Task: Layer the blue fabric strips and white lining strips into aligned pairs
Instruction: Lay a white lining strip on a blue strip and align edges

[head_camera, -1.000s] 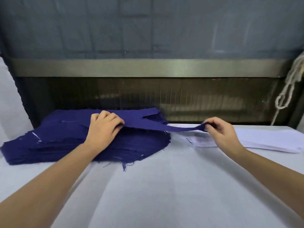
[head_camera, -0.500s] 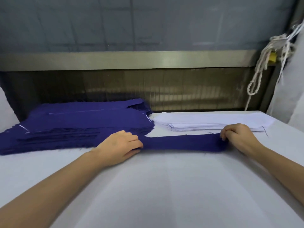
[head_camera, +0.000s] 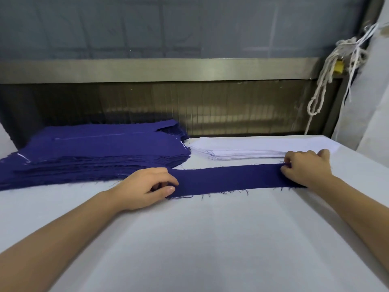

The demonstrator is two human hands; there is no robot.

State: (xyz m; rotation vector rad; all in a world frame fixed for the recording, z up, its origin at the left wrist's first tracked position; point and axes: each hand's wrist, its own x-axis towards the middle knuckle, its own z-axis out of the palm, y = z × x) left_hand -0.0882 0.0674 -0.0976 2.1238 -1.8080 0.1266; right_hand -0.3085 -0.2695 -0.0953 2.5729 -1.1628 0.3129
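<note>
One blue fabric strip [head_camera: 229,179] lies flat across the white table [head_camera: 200,239], its edges frayed. My left hand [head_camera: 145,187] pinches the strip's left end with curled fingers. My right hand [head_camera: 305,167] pinches its right end. Behind the left hand sits a thick pile of blue strips [head_camera: 94,152]. Behind the laid strip, a low stack of white lining strips [head_camera: 252,149] runs along the table's back edge.
A dark panel with a metal rail [head_camera: 168,69] closes off the back of the table. Knotted white cords [head_camera: 324,81] hang at the right, beside white cloth [head_camera: 370,102] draped at the right edge.
The blue strip has come off the pile, held taut between both hands, and now lies flat on the table in front of the white stack. Both hands moved toward me and lower.
</note>
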